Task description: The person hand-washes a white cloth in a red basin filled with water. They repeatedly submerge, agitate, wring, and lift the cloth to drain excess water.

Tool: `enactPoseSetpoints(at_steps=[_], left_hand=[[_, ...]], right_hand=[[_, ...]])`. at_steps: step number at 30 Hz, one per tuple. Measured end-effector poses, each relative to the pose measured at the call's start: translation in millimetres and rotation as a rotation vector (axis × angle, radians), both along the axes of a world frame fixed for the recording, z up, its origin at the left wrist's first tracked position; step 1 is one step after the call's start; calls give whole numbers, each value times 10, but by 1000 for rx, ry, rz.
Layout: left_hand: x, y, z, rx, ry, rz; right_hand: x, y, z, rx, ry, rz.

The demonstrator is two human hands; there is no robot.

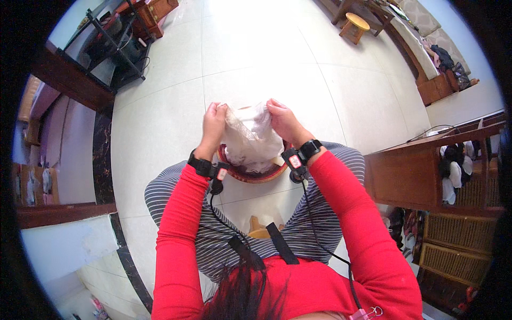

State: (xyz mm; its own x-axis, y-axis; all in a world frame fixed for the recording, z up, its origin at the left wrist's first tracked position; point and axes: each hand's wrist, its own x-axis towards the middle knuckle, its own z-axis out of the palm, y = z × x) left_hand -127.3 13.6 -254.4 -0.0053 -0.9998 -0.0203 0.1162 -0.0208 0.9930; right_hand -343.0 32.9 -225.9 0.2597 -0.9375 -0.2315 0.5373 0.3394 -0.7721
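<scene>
Stretched between my two hands is a thin white cloth [252, 138], raised over a round basin [256, 178] with a red inside wall. My left hand [215, 123] pinches the cloth's upper left edge. At the upper right edge, my right hand [286, 121] grips it between thumb and fingers. The cloth sags in the middle, and its lower part hangs into the basin. More crumpled white fabric [250, 166] lies in the basin, where I cannot tell it apart from the hanging cloth. The basin stands on the floor between my knees.
Pale tiles [168, 120] cover the floor. A small wooden stool [357, 22] stands at the far right, near a wooden sofa [434, 86]. On the left is a black metal rack [120, 52]; on the right, a wooden cabinet [404, 180]. Black cables [316, 232] run from both wrists.
</scene>
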Motion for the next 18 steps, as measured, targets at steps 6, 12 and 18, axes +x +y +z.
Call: enactPoseSetpoints(at_steps=[6,12,18], left_hand=[[-841,492,392,-546,-738,-259],[-847,21,548,-273,-835,166],[-913,146,280,-506,-864,-225]], right_hand=[[245,4,-57,133,-39,155],[380,47,-33,205,21,141],[234,98,-209,356,-105,12]])
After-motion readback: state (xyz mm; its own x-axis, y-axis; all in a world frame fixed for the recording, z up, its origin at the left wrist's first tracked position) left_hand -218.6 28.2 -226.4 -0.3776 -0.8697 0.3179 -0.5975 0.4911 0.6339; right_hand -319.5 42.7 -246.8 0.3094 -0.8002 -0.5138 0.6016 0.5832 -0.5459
